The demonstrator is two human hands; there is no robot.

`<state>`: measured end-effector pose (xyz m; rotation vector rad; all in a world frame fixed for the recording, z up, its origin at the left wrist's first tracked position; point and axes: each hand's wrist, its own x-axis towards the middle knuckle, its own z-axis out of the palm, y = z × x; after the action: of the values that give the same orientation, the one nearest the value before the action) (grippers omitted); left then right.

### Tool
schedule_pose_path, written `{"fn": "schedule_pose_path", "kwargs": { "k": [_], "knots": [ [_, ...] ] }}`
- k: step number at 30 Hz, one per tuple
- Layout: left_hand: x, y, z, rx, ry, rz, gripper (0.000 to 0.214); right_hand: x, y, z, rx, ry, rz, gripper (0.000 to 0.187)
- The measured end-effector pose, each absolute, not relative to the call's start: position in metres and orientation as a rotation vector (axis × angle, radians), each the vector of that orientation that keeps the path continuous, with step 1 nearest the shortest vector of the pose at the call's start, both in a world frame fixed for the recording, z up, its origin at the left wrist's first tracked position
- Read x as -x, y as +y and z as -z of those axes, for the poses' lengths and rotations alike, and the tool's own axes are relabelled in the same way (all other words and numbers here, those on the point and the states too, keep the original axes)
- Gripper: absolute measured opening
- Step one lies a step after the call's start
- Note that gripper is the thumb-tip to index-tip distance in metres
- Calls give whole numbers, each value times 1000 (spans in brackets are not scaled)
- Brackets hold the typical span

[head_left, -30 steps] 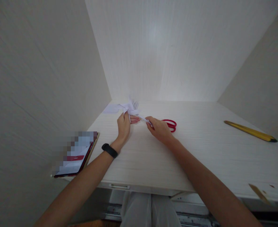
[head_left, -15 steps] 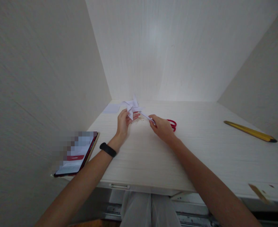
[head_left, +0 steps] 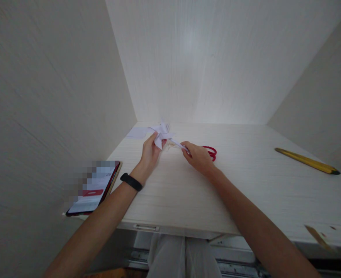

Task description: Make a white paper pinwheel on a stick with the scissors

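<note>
A white paper pinwheel [head_left: 161,134] is held up just above the pale desk [head_left: 216,185]. My left hand [head_left: 149,153], with a black band at the wrist, has its fingers pinched on the pinwheel's lower blades. My right hand [head_left: 197,157] is closed around the thin white stick [head_left: 179,145] that runs from the pinwheel's centre. Red-handled scissors [head_left: 211,151] lie on the desk right behind my right hand.
A phone [head_left: 92,192] with a lit screen lies at the desk's left front corner. A yellow ruler [head_left: 306,160] rests far right. A white paper scrap [head_left: 137,132] lies by the left wall. A brownish strip [head_left: 318,236] sits at the front right edge.
The pinwheel has turned and risen slightly between my hands. My left hand shifted its grip from flat against the blades to pinching them from below. My right hand barely moved.
</note>
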<state>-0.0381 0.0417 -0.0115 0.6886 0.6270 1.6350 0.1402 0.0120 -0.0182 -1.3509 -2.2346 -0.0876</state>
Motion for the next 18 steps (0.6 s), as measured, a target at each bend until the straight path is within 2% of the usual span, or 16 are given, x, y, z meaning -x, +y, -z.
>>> {"fn": "schedule_pose_path", "kwargs": {
  "k": [18],
  "knots": [
    [39, 43, 17, -778, 612, -1672, 6, -140, 13, 18, 1334, -2261, 78, 28]
  ]
}}
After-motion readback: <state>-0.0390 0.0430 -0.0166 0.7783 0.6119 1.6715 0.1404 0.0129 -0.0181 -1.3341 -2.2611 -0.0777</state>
